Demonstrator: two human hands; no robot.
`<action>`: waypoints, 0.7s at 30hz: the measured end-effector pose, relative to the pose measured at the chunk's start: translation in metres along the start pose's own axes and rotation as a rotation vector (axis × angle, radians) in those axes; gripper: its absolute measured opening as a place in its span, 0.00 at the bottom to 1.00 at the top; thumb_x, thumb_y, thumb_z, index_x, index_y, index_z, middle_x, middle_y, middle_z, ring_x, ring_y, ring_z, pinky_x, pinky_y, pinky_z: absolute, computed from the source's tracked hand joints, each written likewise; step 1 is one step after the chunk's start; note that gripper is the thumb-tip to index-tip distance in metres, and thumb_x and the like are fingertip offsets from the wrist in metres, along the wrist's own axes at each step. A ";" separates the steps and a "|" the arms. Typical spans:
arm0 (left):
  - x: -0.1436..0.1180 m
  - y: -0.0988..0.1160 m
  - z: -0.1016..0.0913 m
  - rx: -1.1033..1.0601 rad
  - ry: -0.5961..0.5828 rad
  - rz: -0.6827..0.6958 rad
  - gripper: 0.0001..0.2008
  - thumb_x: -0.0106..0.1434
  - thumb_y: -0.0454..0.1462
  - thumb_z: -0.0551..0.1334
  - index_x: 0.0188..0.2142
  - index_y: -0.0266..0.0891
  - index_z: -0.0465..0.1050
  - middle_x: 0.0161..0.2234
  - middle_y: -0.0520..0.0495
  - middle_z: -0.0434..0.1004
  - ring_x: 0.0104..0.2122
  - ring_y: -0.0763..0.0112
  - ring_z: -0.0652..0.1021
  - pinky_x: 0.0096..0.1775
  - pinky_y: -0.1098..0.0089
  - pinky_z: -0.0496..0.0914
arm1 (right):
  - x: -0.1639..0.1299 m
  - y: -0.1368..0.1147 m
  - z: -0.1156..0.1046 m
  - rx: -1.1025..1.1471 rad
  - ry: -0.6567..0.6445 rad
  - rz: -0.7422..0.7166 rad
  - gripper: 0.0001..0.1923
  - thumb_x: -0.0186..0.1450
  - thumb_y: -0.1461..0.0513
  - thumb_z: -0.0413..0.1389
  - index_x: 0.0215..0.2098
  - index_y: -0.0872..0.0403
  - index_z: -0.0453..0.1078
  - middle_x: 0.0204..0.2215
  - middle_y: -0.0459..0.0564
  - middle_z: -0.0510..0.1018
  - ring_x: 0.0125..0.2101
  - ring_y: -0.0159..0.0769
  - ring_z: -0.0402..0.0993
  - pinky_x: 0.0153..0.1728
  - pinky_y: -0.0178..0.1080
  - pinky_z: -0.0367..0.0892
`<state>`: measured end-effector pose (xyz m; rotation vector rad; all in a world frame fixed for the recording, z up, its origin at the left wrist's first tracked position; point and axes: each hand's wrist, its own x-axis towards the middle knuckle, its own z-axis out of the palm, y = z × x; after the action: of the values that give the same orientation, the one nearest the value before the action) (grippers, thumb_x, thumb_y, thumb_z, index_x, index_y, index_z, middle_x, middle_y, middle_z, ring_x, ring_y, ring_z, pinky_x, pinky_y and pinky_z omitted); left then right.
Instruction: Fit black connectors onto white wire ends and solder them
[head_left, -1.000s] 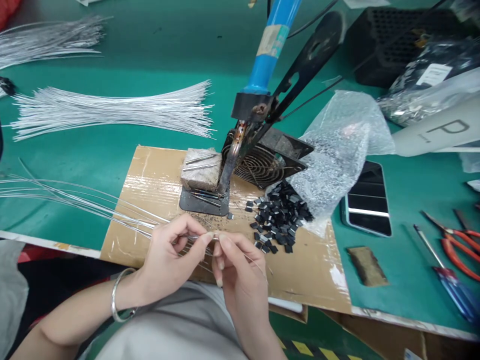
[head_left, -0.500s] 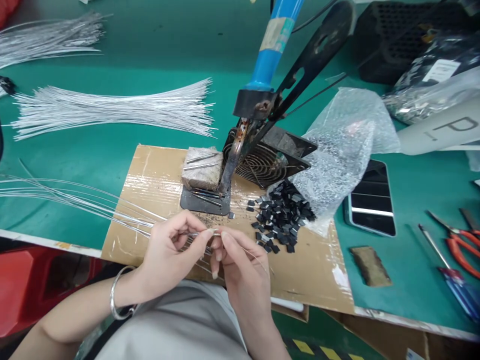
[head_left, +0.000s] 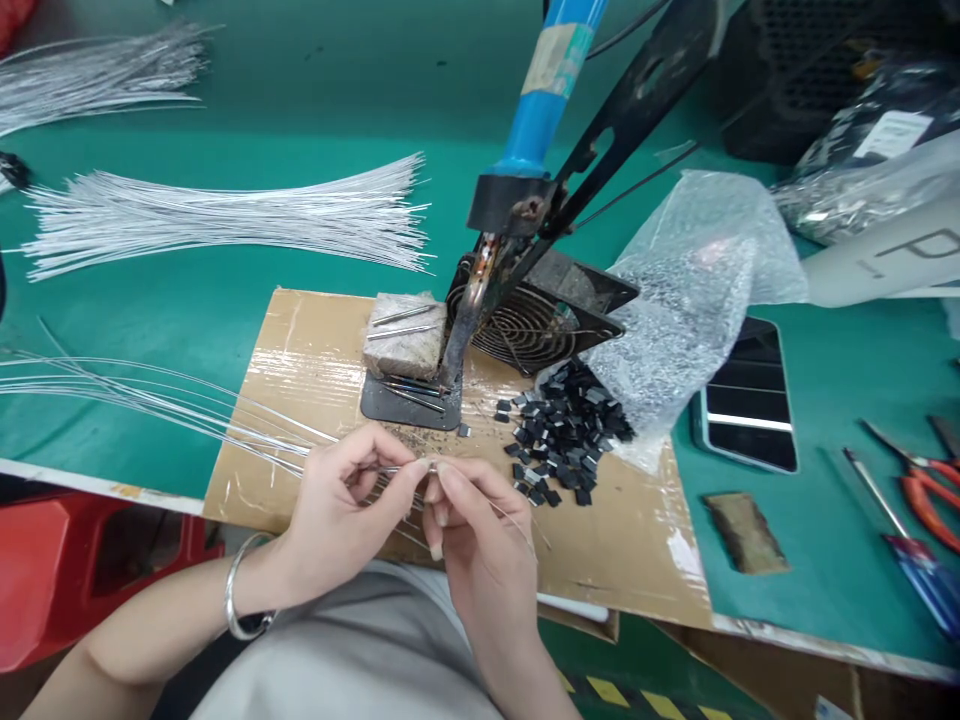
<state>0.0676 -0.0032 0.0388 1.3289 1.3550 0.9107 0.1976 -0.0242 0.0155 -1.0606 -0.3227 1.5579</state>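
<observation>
Above the cardboard sheet (head_left: 607,560), my left hand (head_left: 352,515) is closed with thumb and fingers pinched around several thin silvery wires (head_left: 262,432) that trail off to the left. My right hand (head_left: 480,525) is pinched shut right beside it, its thumb and fingertip meeting the left ones. A thin wire end sticks out past the right fingers. The small spot between the fingertips is mostly hidden. Just beyond the hands lie a dark plate (head_left: 412,408) bearing metal pins and a greyish block (head_left: 405,340) with two metal pins on top.
A blue-handled soldering iron (head_left: 534,120) on a black stand leans over the block, before a small fan (head_left: 517,330). Black chip-like pieces (head_left: 570,430) spill from a plastic bag (head_left: 675,300). A bundle of white wires (head_left: 232,220), a phone (head_left: 750,400) and a screwdriver (head_left: 900,550) lie around.
The fingertips have drawn slightly closer together, and my right hand has shifted a little to the left. My left hand keeps its hold on the wires.
</observation>
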 end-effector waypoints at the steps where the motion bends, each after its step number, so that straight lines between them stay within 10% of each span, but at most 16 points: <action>1: 0.000 0.000 0.000 -0.009 -0.003 -0.003 0.08 0.66 0.37 0.64 0.30 0.39 0.74 0.24 0.49 0.78 0.21 0.74 0.74 0.23 0.74 0.67 | 0.000 0.000 0.000 -0.004 -0.002 -0.002 0.07 0.57 0.56 0.72 0.28 0.51 0.84 0.19 0.45 0.76 0.15 0.26 0.66 0.12 0.27 0.66; 21: 0.000 0.002 -0.004 0.023 0.011 0.045 0.07 0.66 0.35 0.65 0.31 0.39 0.74 0.23 0.52 0.75 0.20 0.77 0.71 0.22 0.76 0.64 | -0.002 0.002 -0.009 -0.080 -0.068 -0.055 0.05 0.61 0.57 0.71 0.32 0.49 0.85 0.21 0.43 0.78 0.16 0.25 0.72 0.16 0.26 0.71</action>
<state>0.0642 -0.0025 0.0413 1.3782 1.3523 0.9362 0.2031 -0.0294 0.0098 -1.0532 -0.4608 1.5450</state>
